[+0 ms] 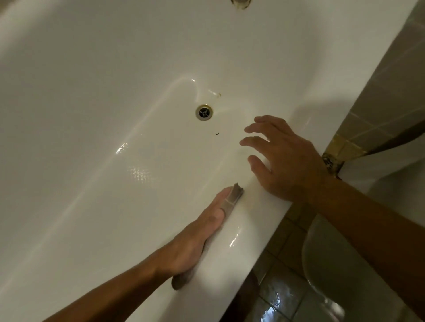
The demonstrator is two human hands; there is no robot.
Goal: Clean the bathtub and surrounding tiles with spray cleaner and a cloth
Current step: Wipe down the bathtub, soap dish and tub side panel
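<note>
The white bathtub [96, 119] fills most of the view, with its metal drain [204, 112] near the middle. My left hand [200, 232] lies flat with straight fingers against the tub's near inner wall, pressing a thin grey cloth [234, 196] whose ends show past the fingertips and under the palm. My right hand [282, 156] rests on the tub's rim with its fingers spread and relaxed over the inside, holding nothing. No spray bottle is in view.
Beige wall tiles [379, 108] rise at the right beyond the tub's end. Glossy floor tiles [282, 287] lie at the lower right beside the tub's outer edge, next to a white toilet bowl [345, 264]. A tap fitting [240, 2] shows at the top edge.
</note>
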